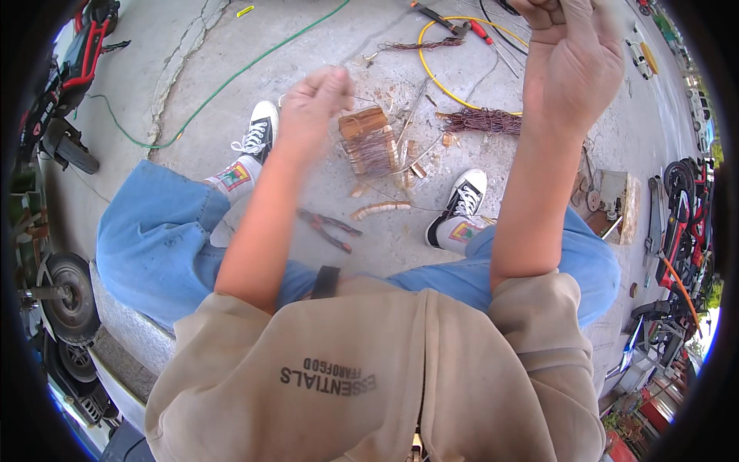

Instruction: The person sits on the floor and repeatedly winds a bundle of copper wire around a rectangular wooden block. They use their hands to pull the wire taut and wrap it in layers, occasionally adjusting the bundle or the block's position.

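Observation:
My left hand (317, 102) is closed in a pinch and blurred by motion, just left of a wire-wound coil block (371, 142). A thin wire shows beside its fingertips, above the block. My right hand (571, 65) is raised at the top right with its fingers curled together; what they hold, if anything, is hidden. The coil block lies on the concrete between my shoes, brown at one end, with copper-coloured windings across it. Right of it lies a bundle of dark reddish wire (481, 121). Pliers (329, 229) with dark handles rest nearer me.
A yellow hose (426, 61) curves beside a red-handled screwdriver (481, 32) and a hammer-like tool (440, 18). Brown scraps (381, 208) lie around the block. A green cord (231, 77) crosses the cracked floor. A box-like metal part (614, 204) sits right of my leg.

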A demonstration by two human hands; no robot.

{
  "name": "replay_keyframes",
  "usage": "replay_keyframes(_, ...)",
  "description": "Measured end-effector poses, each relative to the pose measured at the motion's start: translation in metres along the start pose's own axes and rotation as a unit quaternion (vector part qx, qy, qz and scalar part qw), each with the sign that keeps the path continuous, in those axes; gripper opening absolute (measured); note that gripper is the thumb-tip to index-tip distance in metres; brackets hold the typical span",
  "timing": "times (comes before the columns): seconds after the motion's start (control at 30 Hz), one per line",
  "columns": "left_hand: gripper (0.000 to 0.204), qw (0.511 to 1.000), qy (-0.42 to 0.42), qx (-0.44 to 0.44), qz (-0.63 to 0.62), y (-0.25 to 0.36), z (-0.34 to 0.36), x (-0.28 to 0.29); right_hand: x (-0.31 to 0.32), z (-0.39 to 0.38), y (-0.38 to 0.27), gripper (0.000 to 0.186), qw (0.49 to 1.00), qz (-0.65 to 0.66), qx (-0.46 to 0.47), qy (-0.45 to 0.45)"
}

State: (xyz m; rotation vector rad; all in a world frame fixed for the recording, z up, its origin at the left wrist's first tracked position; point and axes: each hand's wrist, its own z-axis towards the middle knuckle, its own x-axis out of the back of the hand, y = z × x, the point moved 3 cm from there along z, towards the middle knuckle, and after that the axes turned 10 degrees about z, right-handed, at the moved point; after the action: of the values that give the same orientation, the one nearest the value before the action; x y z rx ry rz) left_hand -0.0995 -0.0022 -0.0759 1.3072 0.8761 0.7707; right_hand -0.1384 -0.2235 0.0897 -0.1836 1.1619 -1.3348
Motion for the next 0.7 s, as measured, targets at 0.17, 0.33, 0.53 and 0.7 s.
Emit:
replay_keyframes(0.17,0.031,0.973,0.228,-0.008,0.032,0.061,-0.023,0.075,0.034,-0.028,0.088,0.014,0.981,-0.016,-0.194,0.026)
replay_keyframes(0.33,0.030,0.660,0.286,-0.108,0.686,0.079,-0.041,0.060,0.015,-0.086,0.136,0.014,0.929,-0.129,-0.337,-0.080)
replay_keyframes(0.53,0.039,0.845,0.116,0.047,0.519,0.007,-0.041,0.020,-0.005,-0.101,0.144,0.017,0.882,-0.045,-0.460,-0.089)
replay_keyframes(0.7,0.042,0.861,0.049,0.158,0.480,-0.063,-0.044,0.057,0.067,-0.110,0.189,0.025,0.868,-0.135,-0.475,-0.053)
